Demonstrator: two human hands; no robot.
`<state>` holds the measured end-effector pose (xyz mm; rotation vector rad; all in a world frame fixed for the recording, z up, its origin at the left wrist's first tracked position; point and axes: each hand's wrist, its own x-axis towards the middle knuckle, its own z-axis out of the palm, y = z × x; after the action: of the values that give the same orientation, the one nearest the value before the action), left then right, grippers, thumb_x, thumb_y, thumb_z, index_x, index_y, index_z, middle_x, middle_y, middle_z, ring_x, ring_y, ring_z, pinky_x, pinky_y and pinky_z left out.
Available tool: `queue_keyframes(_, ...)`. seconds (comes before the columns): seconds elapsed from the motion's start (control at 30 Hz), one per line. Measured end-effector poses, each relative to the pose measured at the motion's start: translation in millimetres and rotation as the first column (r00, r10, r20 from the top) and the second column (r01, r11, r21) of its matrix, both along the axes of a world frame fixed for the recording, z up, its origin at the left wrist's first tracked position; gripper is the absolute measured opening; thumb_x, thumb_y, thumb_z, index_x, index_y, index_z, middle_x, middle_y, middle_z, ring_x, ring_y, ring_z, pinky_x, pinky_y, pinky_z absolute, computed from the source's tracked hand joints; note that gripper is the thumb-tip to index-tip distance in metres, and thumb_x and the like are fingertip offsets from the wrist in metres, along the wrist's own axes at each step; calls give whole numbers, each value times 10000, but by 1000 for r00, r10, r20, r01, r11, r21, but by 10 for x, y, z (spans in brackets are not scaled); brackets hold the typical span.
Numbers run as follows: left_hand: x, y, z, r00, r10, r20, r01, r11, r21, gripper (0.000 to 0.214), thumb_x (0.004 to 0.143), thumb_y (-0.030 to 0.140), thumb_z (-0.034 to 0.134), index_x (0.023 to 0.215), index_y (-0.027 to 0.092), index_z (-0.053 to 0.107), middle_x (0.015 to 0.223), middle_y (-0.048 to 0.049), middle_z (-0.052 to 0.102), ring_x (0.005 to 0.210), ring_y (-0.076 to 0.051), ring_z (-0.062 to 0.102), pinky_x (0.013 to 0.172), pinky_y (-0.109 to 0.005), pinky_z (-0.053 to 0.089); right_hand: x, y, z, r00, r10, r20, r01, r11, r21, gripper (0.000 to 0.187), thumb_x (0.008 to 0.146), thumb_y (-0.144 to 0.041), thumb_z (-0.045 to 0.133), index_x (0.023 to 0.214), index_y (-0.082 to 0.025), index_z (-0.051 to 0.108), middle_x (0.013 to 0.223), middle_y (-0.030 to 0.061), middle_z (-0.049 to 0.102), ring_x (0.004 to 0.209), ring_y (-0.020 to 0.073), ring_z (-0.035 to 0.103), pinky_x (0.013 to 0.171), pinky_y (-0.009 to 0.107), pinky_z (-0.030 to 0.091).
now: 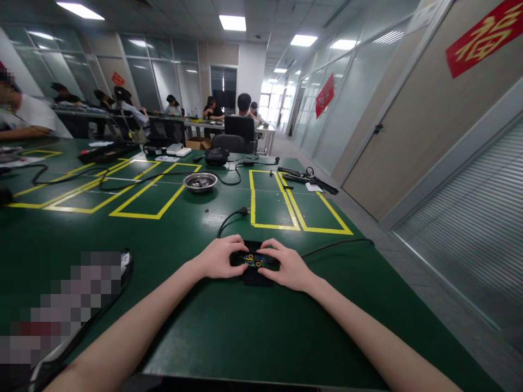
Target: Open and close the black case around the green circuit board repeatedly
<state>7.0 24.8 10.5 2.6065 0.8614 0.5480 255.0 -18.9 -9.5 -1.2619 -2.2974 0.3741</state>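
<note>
Close in front of me, a small green circuit board point(253, 262) with copper-coloured rings lies in an opened black housing. My left hand point(219, 258) grips the housing's left end, its thumb and fingers curled around it. On the right end, the fingers and thumb of my right hand point(286, 265) close in the same way. Beneath the housing is a flat black base point(258, 281) on the green table point(212, 326). A black power plug point(243, 211) on a cord lies just beyond my left hand. The fingers partly hide the housing's ends.
A shallow metal bowl point(200, 188) with small parts stands farther back. Yellow tape point(275, 227) marks rectangles on the table. Black tools point(310, 179) lie at the back right, a black case point(216, 157) at the back. A thin cable point(335, 244) runs rightward. Several people sit beyond.
</note>
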Motion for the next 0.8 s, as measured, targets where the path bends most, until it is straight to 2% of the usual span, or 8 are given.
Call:
queue_keyframes(0.13,-3,10,-31,1000,3,11,-3,1000,2,342,782,305,672,1104,205,734,1124,-62,628,937,-203,665,868,-302,528,-59,23,-31,998,-58,-30,59,998,26,270,822,-377,756,1052,-239,725,1141,58,661,926,216,694,838,360,569)
queue_keyframes(0.23,-17,29,-41,1000,19,11,-19,1000,-5,359,786,300,666,1125,203,729,1175,-76,593,943,-209,660,869,-320,531,-71,24,-16,997,-73,-40,75,996,52,281,840,-396,741,1066,-232,717,1140,67,655,895,212,690,814,352,564)
queue_keyframes(0.3,-36,49,-40,998,27,50,-26,1000,-10,350,793,292,657,1125,197,715,1169,-80,585,940,-206,650,861,-319,530,-48,21,19,997,-68,-48,71,996,57,302,871,-405,705,1114,-227,693,1158,79,647,794,183,673,742,330,559)
queue_keyframes(0.4,-82,98,-22,992,51,111,-49,998,-25,247,791,262,636,1016,176,691,1042,-62,606,816,-167,616,747,-276,521,60,42,88,1000,-26,9,26,998,49,262,916,-364,637,1132,-215,656,1095,78,672,683,157,630,658,306,523)
queue_keyframes(0.47,-125,137,3,992,68,102,-63,997,-47,154,773,240,630,903,168,670,883,-30,612,718,-142,575,650,-238,480,172,80,125,995,18,102,-22,999,32,168,941,-315,594,1043,-209,676,971,61,707,725,184,653,679,307,505)
queue_keyframes(0.53,-169,172,34,995,70,66,-65,995,-81,86,763,232,630,808,165,659,731,2,589,651,-125,538,597,-214,432,286,127,149,982,56,180,-57,998,0,175,969,-298,557,951,-211,708,888,54,736,784,209,683,714,311,497)
queue_keyframes(0.67,-225,203,82,996,77,40,-63,961,-269,170,797,306,635,772,152,700,587,27,554,546,-99,473,530,-204,362,411,180,166,975,75,209,-71,997,-28,251,996,-326,534,939,-220,754,917,58,776,818,227,715,742,318,502)
queue_keyframes(0.8,-230,206,93,988,116,101,-43,838,-544,258,786,383,670,823,134,729,608,16,604,545,-99,488,525,-210,366,406,171,170,984,71,163,-73,997,6,293,1011,-335,505,948,-214,763,928,66,781,825,227,721,752,317,505)
